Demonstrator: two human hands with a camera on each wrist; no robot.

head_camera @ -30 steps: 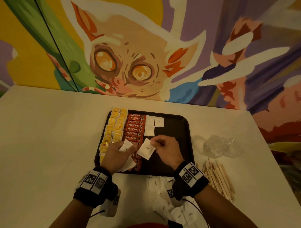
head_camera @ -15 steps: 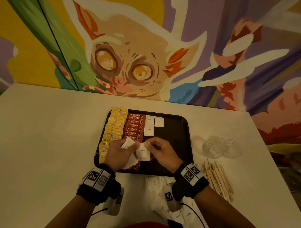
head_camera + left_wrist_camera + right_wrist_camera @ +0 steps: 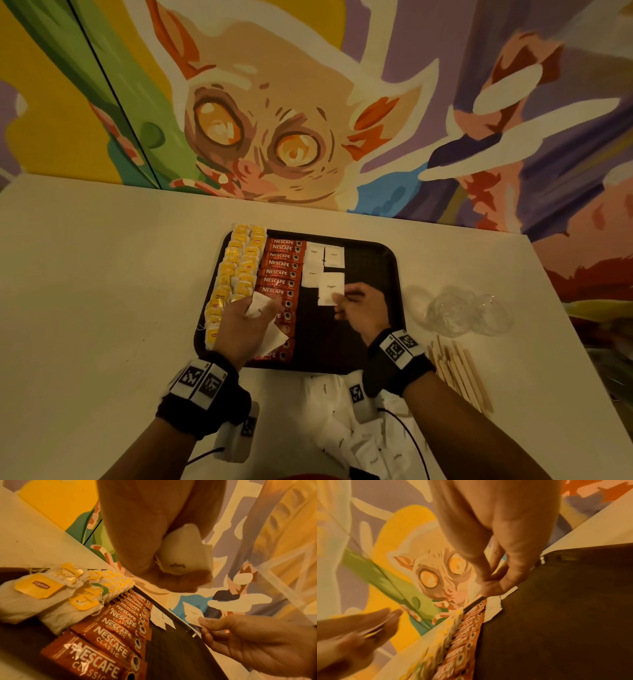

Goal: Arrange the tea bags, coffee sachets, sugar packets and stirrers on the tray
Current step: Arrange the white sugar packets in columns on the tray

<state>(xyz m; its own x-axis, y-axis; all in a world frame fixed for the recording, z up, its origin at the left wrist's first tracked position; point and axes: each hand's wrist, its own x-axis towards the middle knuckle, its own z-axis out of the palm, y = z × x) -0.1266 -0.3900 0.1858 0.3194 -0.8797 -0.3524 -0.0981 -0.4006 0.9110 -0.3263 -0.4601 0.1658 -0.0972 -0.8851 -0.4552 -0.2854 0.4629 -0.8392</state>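
A dark tray holds yellow tea bags in two columns on the left, red coffee sachets beside them, and three white sugar packets at the far middle. My right hand pinches one sugar packet by its near edge, just behind the laid ones. My left hand hovers over the near coffee sachets and grips several sugar packets, the top one bulging between fingers and thumb. Wooden stirrers lie on the table right of the tray.
Loose sugar packets are heaped on the white table near its front edge. Crumpled clear plastic lies right of the tray. A painted wall stands close behind. The tray's right half is bare.
My right hand carried its sugar packet away from the left hand, forward and right toward the laid packets. The left hand stayed over the coffee sachets with its stack.
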